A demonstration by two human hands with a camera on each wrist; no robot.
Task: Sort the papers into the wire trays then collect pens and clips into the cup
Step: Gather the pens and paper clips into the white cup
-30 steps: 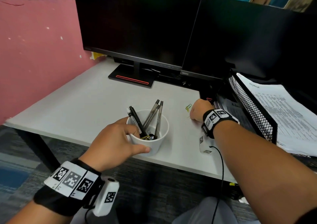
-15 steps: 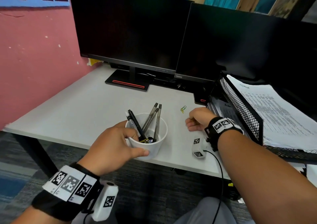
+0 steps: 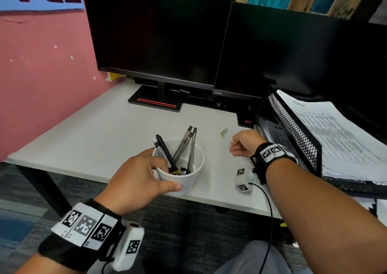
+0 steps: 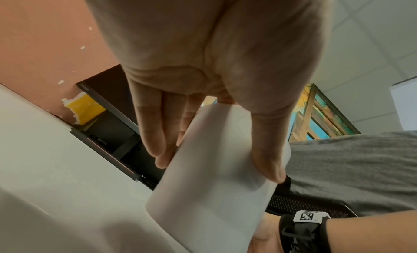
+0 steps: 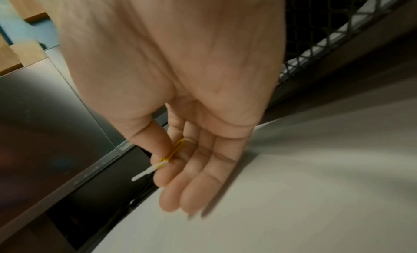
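Observation:
A white cup [image 3: 184,177] stands near the desk's front edge with several pens [image 3: 188,145] and some clips inside. My left hand [image 3: 142,181] grips its side, thumb in front and fingers behind; the left wrist view shows the same cup [image 4: 214,176] between them. My right hand [image 3: 244,144] hovers to the right of the cup and pinches paper clips [image 5: 173,152], a yellow one and a white one, between thumb and forefinger. Two more clips [image 3: 224,132], green and yellow, lie on the desk just beyond it. Papers [image 3: 335,135] lie in the black wire tray [image 3: 293,131] at the right.
Two dark monitors [image 3: 159,34] stand at the back, their bases on the white desk [image 3: 94,131]. A pink wall bounds the left side. The wire tray sits close to my right forearm. A wrist camera unit [image 3: 243,179] hangs near the desk's front edge.
My right hand has drawn back from the far clips toward me, holding clips in its pinch. The left hand stays on the cup. The head view has tilted up slightly.

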